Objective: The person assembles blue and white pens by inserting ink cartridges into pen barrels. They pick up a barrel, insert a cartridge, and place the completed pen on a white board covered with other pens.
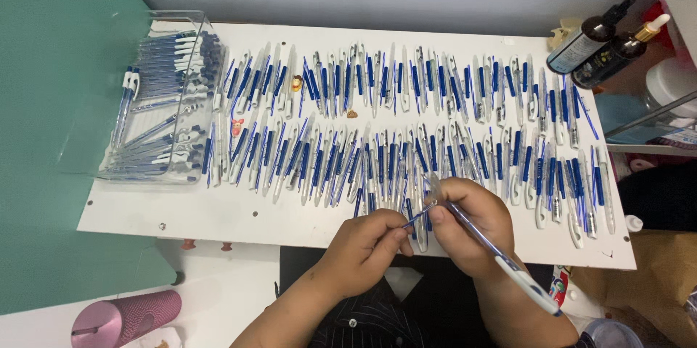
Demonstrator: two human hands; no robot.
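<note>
My right hand grips a clear pen barrel with a blue and white end that slants toward the lower right. My left hand pinches a thin blue refill and holds its tip against the barrel's upper end. Both hands hover over the front edge of a white board. Two long rows of blue and white pens and pen parts lie side by side across the board, just beyond my fingers.
A clear plastic tray full of blue pens sits at the board's left end. Dark pump bottles stand at the back right. A pink ribbed tumbler lies at the lower left, beside a green surface.
</note>
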